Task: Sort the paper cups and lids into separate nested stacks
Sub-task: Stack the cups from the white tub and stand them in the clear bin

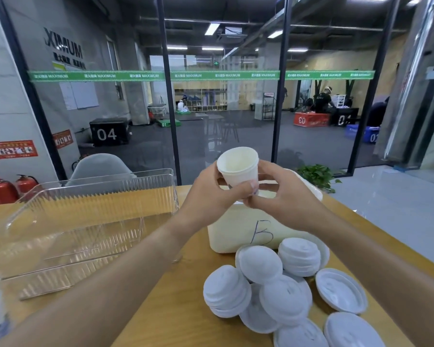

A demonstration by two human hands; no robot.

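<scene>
Big open gym hall behind a glass wall (223,101) with dark frames and a green banner strip across it, ceiling lights on, numbered boxes out on the dark floor. In front, the wooden table (181,309) fills the lower view. On its left stands a clear ribbed bin (85,221); right of centre sits a white tub (236,234) marked with a letter B. Near the tub's front, a heap of white lids (281,294) lies spread over the table, some nested in short stacks, some loose, a few turned rim up. And up above the tub, the paper cup (238,169), tilted, mouth toward the camera: left hand (211,194) curled round its lower side, right hand (281,196) pinching its base, both gripping it together.
</scene>
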